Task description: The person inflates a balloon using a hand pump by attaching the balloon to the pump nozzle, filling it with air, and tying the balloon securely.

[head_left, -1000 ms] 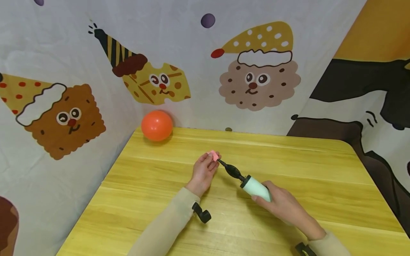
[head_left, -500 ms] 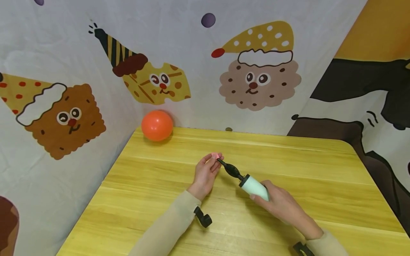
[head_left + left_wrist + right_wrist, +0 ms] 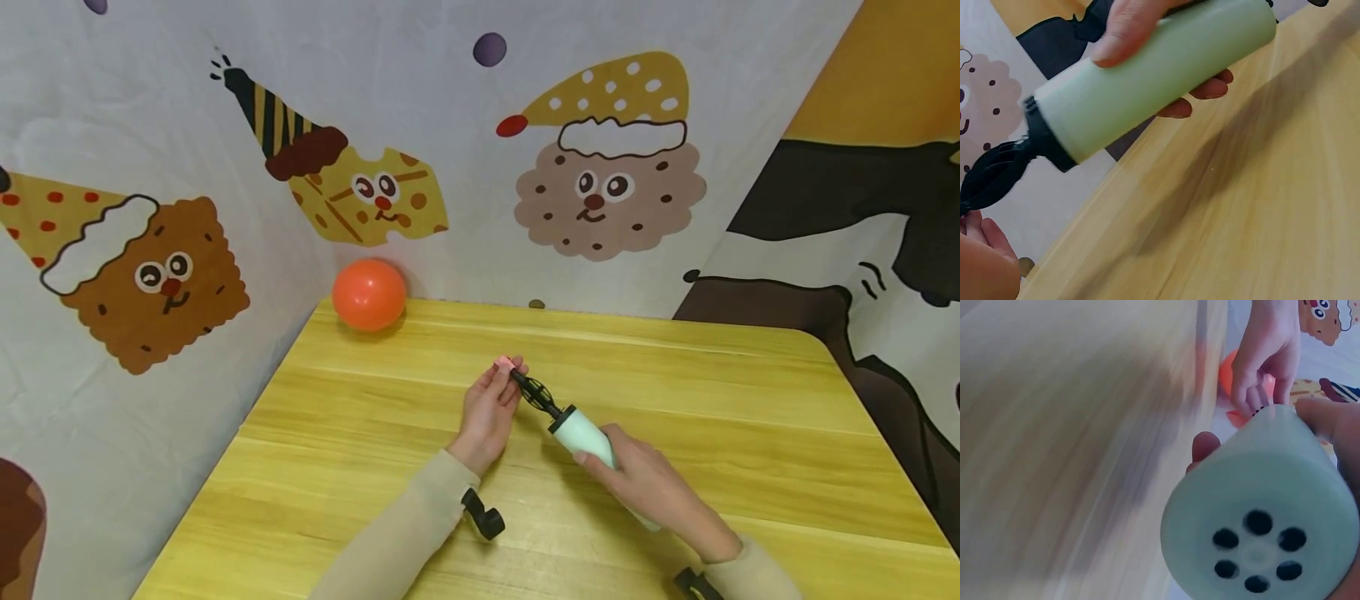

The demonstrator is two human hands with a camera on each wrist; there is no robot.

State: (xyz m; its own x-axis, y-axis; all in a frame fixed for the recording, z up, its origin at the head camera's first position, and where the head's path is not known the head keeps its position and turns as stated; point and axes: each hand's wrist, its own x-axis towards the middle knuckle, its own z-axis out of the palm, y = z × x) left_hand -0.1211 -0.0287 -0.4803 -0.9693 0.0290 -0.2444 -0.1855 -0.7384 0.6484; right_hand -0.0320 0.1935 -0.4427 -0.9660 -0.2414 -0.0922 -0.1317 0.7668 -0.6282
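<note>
My right hand grips the mint-green barrel of a balloon pump, thumb on one side and fingers on the other in the left wrist view. Its black nozzle end points up and left toward my left hand. Between the left thumb and fingers is a small, limp pink balloon, at the nozzle's tip. My fingers hide most of it, so how far it sits over the nozzle cannot be told. The right wrist view faces the pump's round end, which has several dark holes.
An inflated orange-red balloon sits at the table's back left corner, near the cloth backdrop with cartoon prints. Both hands are above the wooden table. Black wrist mounts are on the sleeves.
The pump and my right hand have shifted left and slightly forward. My left hand has moved a little to the right with the pink balloon, less of which now shows.
</note>
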